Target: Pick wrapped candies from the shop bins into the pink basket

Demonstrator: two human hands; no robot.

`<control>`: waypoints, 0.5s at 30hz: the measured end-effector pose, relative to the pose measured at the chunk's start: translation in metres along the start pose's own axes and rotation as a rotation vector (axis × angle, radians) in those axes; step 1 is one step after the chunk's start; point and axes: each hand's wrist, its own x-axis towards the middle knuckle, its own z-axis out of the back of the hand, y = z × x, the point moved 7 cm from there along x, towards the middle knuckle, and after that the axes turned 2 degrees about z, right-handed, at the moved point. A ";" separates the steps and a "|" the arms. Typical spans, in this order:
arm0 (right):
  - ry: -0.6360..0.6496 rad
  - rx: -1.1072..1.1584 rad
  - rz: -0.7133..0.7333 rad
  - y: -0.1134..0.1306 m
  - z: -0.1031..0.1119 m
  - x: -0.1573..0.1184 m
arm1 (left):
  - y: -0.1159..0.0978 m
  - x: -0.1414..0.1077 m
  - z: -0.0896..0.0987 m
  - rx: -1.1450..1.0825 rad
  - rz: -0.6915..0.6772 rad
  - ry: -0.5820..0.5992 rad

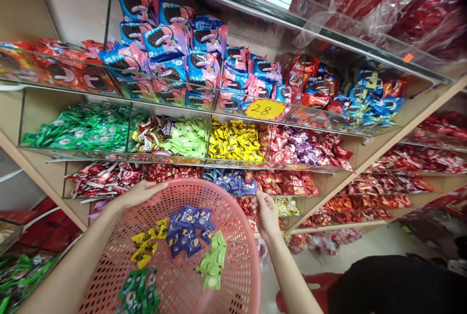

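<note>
My left hand is closed over the far left rim of a round pink perforated plastic basket, which tilts toward me. Inside the basket lie separate small piles of wrapped candy: yellow, dark blue, light green and dark green. Just beyond the basket's right rim, my right hand has its thumb and fingers pinched together at the edge of a blue candy packet. That packet lies at the front of a shelf compartment of blue candies.
Glass-fronted shelves hold green candies, yellow candies, red candies and blue-pink cookie packs. A yellow "28" tag hangs on one glass edge. A dark rounded shape and a red stool-like object stand at lower right.
</note>
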 end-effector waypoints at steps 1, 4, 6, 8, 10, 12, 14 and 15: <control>0.015 0.010 -0.003 0.007 -0.003 -0.007 | -0.003 -0.001 -0.002 -0.005 0.002 0.025; 0.113 0.009 -0.023 0.023 -0.021 -0.031 | -0.008 -0.003 -0.006 -0.022 0.003 0.057; 0.250 -0.029 -0.086 0.025 -0.043 -0.048 | -0.007 -0.004 -0.007 -0.037 0.000 0.064; 0.483 -0.111 -0.183 0.017 -0.072 -0.065 | -0.005 -0.003 -0.010 -0.053 -0.010 0.077; 0.736 -0.234 -0.228 0.006 -0.101 -0.078 | -0.005 -0.002 -0.011 -0.047 -0.034 0.078; 0.885 -0.359 -0.188 -0.002 -0.123 -0.080 | -0.006 -0.001 -0.012 -0.026 -0.068 0.066; 0.915 -0.425 -0.137 -0.006 -0.137 -0.074 | -0.008 -0.002 -0.011 -0.013 -0.094 0.052; 0.911 -0.421 -0.134 -0.008 -0.143 -0.071 | -0.008 -0.002 -0.011 -0.014 -0.097 0.050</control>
